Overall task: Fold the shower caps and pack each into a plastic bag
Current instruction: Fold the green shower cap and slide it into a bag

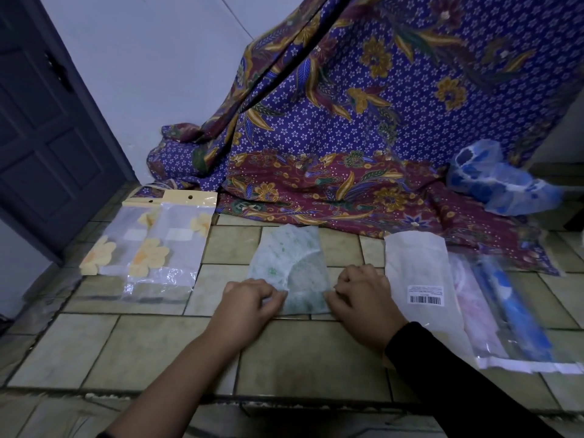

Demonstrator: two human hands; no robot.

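Observation:
A folded green-speckled shower cap (289, 263) lies flat on the tiled floor in the middle. My left hand (249, 298) pinches its near left corner with curled fingers. My right hand (363, 295) pinches its near right corner. To the left lie two packed bags with yellow flower caps (158, 248). Just right of my right hand lies an empty white plastic bag (420, 273) with a barcode label. Beyond it are a packed pink cap (474, 308) and a packed blue cap (518, 311). A loose blue-patterned shower cap (496, 178) sits at the back right.
A purple and maroon batik cloth (347, 137) hangs down and spreads over the floor behind the work area. A dark door (41, 121) stands at the left. The tiled floor (309, 358) steps down near the bottom edge.

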